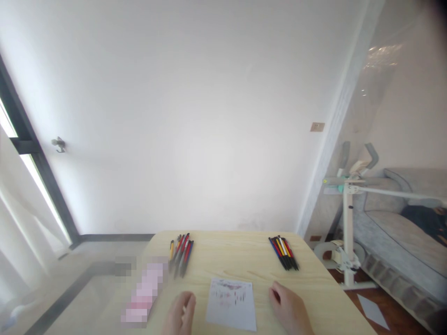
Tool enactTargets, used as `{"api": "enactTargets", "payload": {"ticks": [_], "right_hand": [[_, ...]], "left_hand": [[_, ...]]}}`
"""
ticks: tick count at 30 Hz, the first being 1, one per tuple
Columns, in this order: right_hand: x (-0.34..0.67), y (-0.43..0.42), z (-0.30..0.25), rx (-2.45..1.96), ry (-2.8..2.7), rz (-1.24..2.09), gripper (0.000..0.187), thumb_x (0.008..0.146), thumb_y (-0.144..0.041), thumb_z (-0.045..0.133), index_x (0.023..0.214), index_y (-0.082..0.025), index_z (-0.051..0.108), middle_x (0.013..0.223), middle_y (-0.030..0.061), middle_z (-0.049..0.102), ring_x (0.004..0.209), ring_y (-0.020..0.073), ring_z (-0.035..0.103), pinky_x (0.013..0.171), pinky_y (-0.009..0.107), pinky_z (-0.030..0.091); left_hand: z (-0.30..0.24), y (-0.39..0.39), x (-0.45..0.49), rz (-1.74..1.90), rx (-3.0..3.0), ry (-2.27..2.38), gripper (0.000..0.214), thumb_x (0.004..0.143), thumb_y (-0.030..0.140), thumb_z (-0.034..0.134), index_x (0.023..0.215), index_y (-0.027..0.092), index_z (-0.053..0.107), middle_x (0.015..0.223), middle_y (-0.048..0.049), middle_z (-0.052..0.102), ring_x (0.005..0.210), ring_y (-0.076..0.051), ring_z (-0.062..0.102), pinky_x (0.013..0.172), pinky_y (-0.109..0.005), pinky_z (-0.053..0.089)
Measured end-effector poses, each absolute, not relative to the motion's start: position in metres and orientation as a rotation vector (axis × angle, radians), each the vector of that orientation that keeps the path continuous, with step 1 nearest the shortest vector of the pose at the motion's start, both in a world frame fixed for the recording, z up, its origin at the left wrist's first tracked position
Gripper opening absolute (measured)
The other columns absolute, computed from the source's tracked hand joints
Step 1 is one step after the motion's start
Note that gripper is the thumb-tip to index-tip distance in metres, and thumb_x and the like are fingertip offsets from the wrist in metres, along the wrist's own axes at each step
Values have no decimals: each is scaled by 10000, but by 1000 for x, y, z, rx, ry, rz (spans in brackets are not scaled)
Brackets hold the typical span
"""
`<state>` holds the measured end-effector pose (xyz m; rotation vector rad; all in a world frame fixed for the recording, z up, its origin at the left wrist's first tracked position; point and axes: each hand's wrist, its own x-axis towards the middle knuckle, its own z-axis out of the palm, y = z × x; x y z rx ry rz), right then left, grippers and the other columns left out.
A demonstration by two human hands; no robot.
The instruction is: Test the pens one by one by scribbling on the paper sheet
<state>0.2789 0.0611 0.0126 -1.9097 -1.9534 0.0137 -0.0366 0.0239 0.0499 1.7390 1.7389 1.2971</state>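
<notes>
A white sheet of paper (231, 312) with small dark and reddish marks lies on the table between my hands. My left hand (179, 314) rests just left of the sheet, its fingers loosely curled, with nothing visible in them. On the right of the paper, my right hand (291, 308) is closed in a loose fist, and no object shows in it. Beyond my left hand lies a group of pens (181, 255) with red, yellow, blue and grey parts. Another bunch of pens (284, 253), in blue, red, yellow, white and black, lies beyond my right hand.
The pale wooden table (230, 251) has rounded far corners and stands near a white wall. A blurred-out pink item (145, 293) is along its left edge. To the right are an exercise bike (348, 223) and a grey sofa (401, 223), with someone's dark clothing partly visible.
</notes>
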Motion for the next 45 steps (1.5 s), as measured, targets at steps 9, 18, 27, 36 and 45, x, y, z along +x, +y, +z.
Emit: {"api": "enactTargets", "payload": {"ticks": [9, 18, 27, 36, 45], "right_hand": [[278, 58, 15, -1873, -1971, 0, 256, 838, -260, 393, 618, -221, 518, 580, -15, 616, 558, 142, 557, 525, 245, 251], [279, 60, 14, -1858, -1989, 8, 242, 842, -255, 396, 636, -217, 518, 593, -19, 609, 564, 134, 553, 526, 242, 243], [278, 59, 17, -1875, -1996, -35, 230, 832, -230, 411, 627, -213, 513, 595, -24, 602, 566, 133, 546, 524, 245, 224], [278, 58, 17, -1866, -1989, -19, 234, 836, -231, 403, 629, -214, 512, 596, -25, 601, 566, 132, 544, 526, 243, 232], [278, 57, 18, -1864, -1997, -21, 235, 833, -238, 409, 633, -213, 529, 595, -17, 606, 563, 131, 535, 520, 245, 227]], "left_hand": [[97, 49, -88, 560, 1861, 2167, 325, 867, 355, 312, 808, 207, 595, 750, -56, 673, 714, -184, 626, 618, -249, 436], [89, 85, -86, 134, 1988, 2277, 360, 859, 402, 289, 853, 177, 571, 754, -105, 690, 714, -264, 653, 606, -344, 439], [78, 108, -78, -7, 2076, 2292, 402, 838, 422, 316, 918, 130, 581, 769, -167, 683, 747, -319, 658, 607, -394, 463], [76, 115, -75, -10, 2102, 2307, 365, 836, 377, 307, 911, 144, 578, 769, -155, 685, 737, -308, 654, 608, -391, 456], [67, 94, -69, -6, 2158, 2198, 304, 825, 257, 295, 996, 162, 527, 777, -136, 683, 737, -278, 649, 601, -353, 436]]}}
